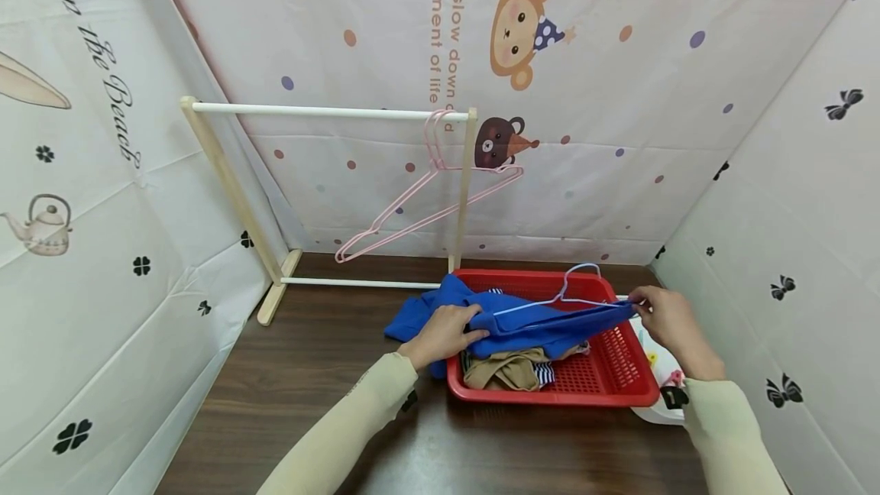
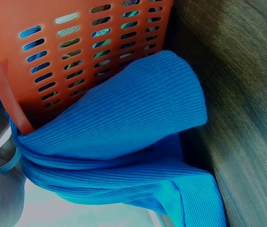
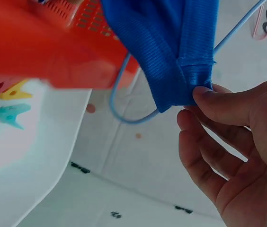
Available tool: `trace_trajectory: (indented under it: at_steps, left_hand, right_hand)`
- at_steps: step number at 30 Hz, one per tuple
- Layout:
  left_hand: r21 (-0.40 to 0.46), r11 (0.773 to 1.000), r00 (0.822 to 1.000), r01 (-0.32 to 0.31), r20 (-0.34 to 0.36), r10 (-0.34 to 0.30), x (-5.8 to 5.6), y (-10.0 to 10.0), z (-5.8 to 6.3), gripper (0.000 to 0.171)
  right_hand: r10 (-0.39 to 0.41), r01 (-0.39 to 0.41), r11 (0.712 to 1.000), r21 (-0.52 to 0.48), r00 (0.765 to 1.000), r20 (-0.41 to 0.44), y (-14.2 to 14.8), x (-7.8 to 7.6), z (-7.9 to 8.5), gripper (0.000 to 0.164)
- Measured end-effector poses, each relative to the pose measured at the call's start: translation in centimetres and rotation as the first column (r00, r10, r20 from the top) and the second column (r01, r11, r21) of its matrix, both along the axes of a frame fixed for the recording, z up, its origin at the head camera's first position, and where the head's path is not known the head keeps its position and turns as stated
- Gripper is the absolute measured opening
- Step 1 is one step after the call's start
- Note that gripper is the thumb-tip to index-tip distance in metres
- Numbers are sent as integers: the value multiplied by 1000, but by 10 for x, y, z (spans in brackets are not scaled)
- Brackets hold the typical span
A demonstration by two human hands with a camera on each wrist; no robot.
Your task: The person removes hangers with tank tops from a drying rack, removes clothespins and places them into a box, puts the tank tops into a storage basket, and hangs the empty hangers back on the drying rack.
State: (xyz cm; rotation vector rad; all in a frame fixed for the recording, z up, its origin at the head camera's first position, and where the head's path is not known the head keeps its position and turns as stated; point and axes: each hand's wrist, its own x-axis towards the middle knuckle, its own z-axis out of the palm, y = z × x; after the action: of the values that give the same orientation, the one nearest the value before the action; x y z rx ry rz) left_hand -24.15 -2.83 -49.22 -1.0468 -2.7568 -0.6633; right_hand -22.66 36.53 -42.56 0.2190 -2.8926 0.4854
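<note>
A blue ribbed garment (image 1: 522, 331) is stretched over the red basket (image 1: 622, 399), its left end hanging outside the basket wall, as the left wrist view shows. A light blue hanger (image 1: 562, 292) lies against the garment, hook upward; in the right wrist view its rounded end sticks out past the cloth. My left hand (image 1: 443, 336) grips the garment near the basket's left rim, thumb toward me. At the other end, my right hand (image 1: 670, 323) pinches the garment's corner between thumb and forefinger, the other fingers loosely bent (image 3: 195, 156). How far the hanger reaches inside is hidden.
Beige (image 1: 505, 373) and striped clothes lie in the basket. Pink hangers (image 1: 412, 197) hang from a white-barred wooden rack (image 1: 330, 111) behind. Right of the basket stands a white container (image 1: 663, 412) with coloured clothes pegs (image 3: 13, 114). Printed cloth walls surround the brown table (image 1: 316, 373).
</note>
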Motion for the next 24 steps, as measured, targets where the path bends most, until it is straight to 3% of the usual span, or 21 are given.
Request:
trace_trajectory:
  at_steps: [10, 24]
  left_hand:
    - [-25, 1000, 1000, -15, 24, 16, 1, 0, 1, 39]
    - [-34, 999, 999, -27, 40, 28, 1, 1, 2, 41]
  right_hand:
    - [-41, 40, 999, -12, 999, -19, 24, 0, -10, 9]
    - [-85, 87, 996, -10, 985, 148, 39, -11, -24, 15]
